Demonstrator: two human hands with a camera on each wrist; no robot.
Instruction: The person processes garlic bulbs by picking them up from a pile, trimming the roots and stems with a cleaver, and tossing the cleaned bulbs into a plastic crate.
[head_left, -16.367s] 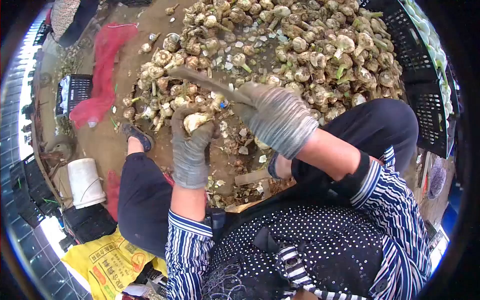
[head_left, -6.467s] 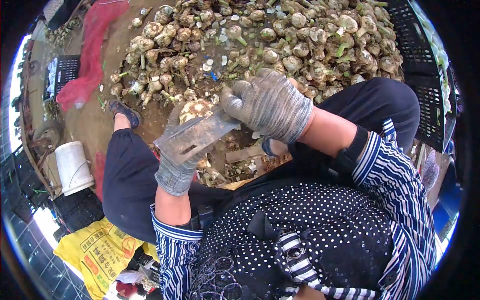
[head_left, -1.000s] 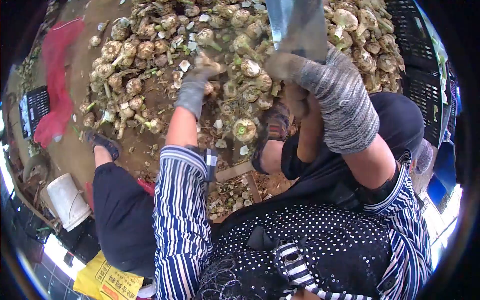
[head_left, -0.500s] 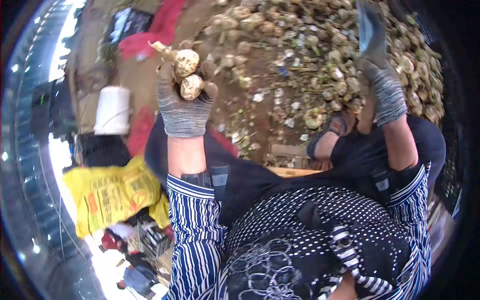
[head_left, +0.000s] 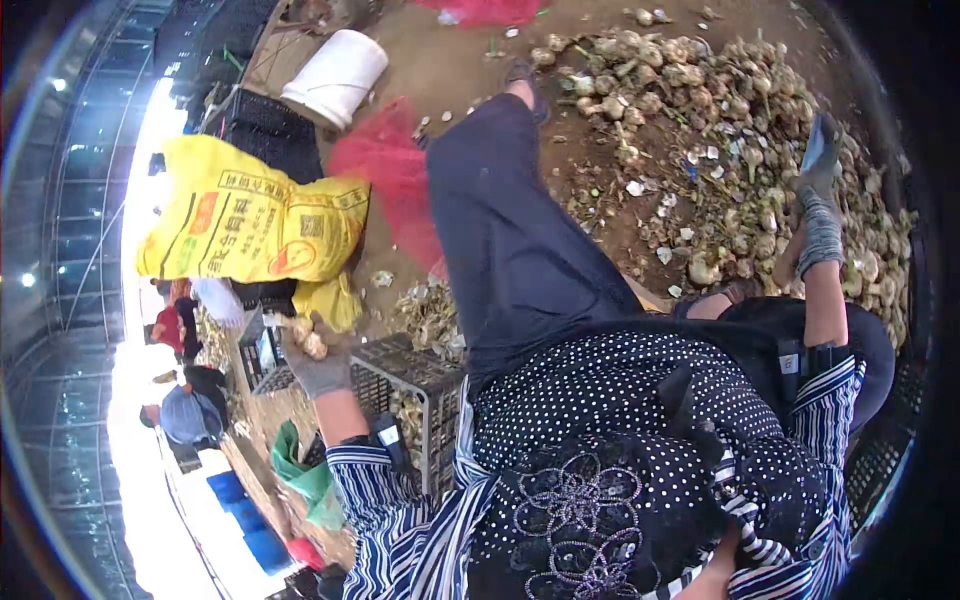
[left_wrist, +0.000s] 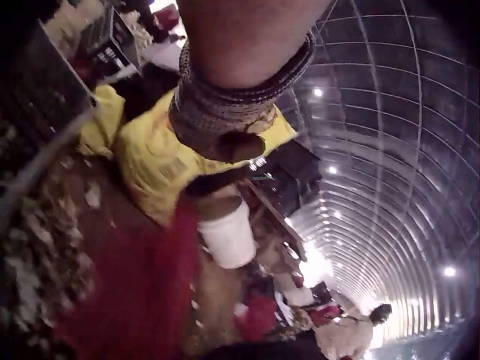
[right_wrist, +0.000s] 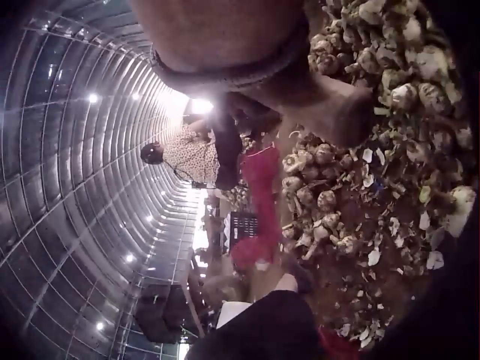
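Grey knit gloves [head_left: 824, 242]: worn on both hands, which are held well apart.
Left hand [head_left: 322, 374]: fingers curled round garlic bulbs [head_left: 313, 346], their number hard to tell; just beside the outer edge of the black crate [head_left: 402, 364]. I cannot tell whether they hang over its opening.
Black crate: close by the person's left hip, with more garlic inside.
Bulb step: judged to be the hand-off, held bulbs brought to the crate side for setting down.
Bulb release: would call for centring the hand over the intended container, then loosening the fingers low so nothing rolls off the rim.
Loose garlic [head_left: 428, 312]: on the ground just beyond the crate.
Right hand [head_left: 818, 222]: across the lap from the crate, gripping a cleaver [head_left: 823, 148], blade pointing away from the body.
Cleaver care: best held idle and clear of the legs while the other arm is out.
Yellow sack [head_left: 265, 228]: beyond the crate.
Garlic heap [head_left: 765, 95]: across the outstretched leg [head_left: 500, 220] from the crate; probably the source of the next bulb to cut.
Red mesh [head_left: 388, 185]: between crate and bucket.
White bucket [head_left: 340, 75]: past the crate, farther than the sack.
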